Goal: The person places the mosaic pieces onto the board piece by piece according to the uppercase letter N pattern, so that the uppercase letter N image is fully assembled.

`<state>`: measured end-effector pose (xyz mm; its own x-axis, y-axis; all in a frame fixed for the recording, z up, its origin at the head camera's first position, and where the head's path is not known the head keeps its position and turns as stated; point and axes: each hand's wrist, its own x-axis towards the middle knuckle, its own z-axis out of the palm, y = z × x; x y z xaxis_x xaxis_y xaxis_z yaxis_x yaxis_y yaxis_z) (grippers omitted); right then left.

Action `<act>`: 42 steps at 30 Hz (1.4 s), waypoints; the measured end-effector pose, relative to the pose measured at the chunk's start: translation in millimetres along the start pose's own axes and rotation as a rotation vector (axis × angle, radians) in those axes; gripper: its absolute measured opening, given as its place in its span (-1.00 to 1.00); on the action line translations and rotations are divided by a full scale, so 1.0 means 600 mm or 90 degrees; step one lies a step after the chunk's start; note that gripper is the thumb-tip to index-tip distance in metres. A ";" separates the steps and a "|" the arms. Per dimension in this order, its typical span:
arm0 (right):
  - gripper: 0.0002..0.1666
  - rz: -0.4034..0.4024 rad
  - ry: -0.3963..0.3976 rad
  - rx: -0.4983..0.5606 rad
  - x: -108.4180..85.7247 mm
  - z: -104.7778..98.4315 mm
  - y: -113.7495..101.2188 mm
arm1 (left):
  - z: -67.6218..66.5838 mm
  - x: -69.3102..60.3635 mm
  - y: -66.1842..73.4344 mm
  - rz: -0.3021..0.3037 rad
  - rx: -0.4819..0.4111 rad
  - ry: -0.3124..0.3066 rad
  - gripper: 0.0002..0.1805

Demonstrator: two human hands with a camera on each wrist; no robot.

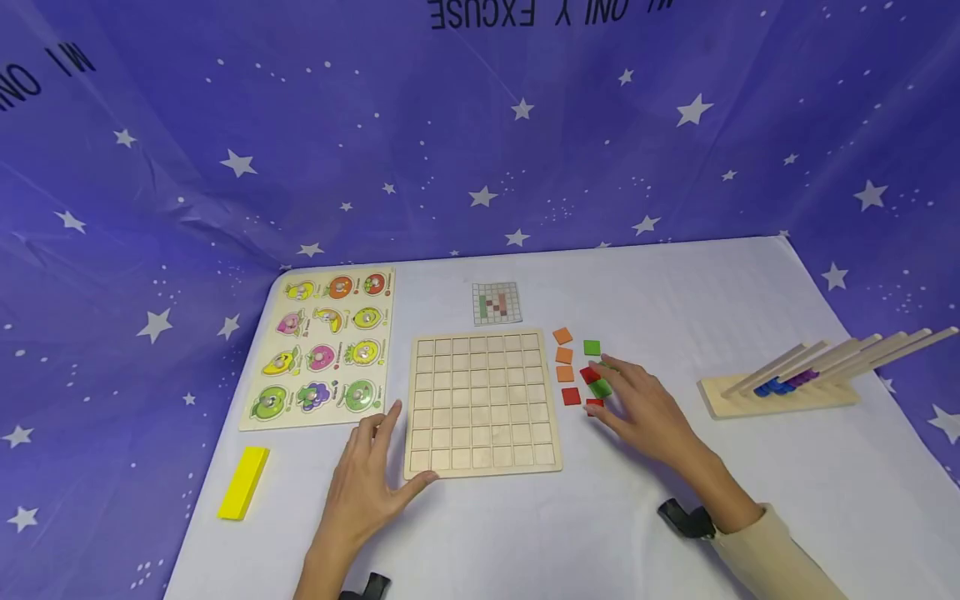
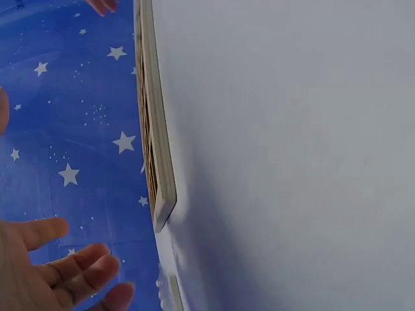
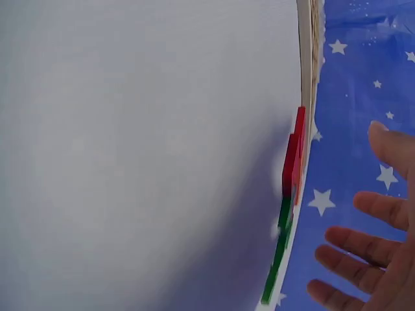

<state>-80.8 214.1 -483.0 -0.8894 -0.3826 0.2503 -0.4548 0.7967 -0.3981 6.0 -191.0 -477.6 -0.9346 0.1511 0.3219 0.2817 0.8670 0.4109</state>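
A wooden grid board (image 1: 483,404) with bare square cells lies in the middle of the table. My left hand (image 1: 363,479) is at its lower left corner, fingers spread, thumb tip by the front edge; the left wrist view shows the hand (image 2: 58,272) apart from the board (image 2: 155,129). My right hand (image 1: 648,417) hovers over small square tiles right of the board, its fingers loosely extended and holding nothing. Around it lie a red tile (image 1: 571,397), an orange tile (image 1: 564,356) and a green tile (image 1: 592,347), among several others. Some tiles are partly hidden by the fingers.
A small pattern card (image 1: 497,303) lies behind the board. On the left are a fruit puzzle board (image 1: 315,350) and a yellow block (image 1: 243,483). At the right stands a wooden base (image 1: 780,404) with tilted pegs and blue and purple beads.
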 end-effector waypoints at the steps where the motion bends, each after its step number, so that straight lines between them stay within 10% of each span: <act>1: -0.22 -0.006 0.002 0.013 0.004 0.002 -0.001 | 0.002 -0.004 0.001 -0.004 -0.009 -0.001 0.17; 11: -0.53 0.022 -0.041 0.099 0.051 0.020 -0.009 | 0.026 -0.040 -0.004 -0.050 -0.105 -0.015 0.11; 21: -0.69 0.034 -0.073 0.122 0.079 0.036 -0.001 | 0.057 -0.052 -0.012 -0.066 -0.148 0.069 -0.06; 30: -0.74 0.013 -0.082 0.095 0.091 0.048 0.010 | 0.070 -0.048 -0.025 -0.026 -0.192 0.105 -0.48; 42: -0.71 0.003 -0.082 0.052 0.097 0.052 0.009 | 0.064 -0.049 -0.025 -0.023 -0.204 0.110 -0.52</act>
<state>-136.4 181.3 -498.0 -0.8877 -0.4401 0.1355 -0.4485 0.7595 -0.4712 20.9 -190.0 -526.1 -0.9029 0.0169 0.4295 0.3277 0.6736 0.6624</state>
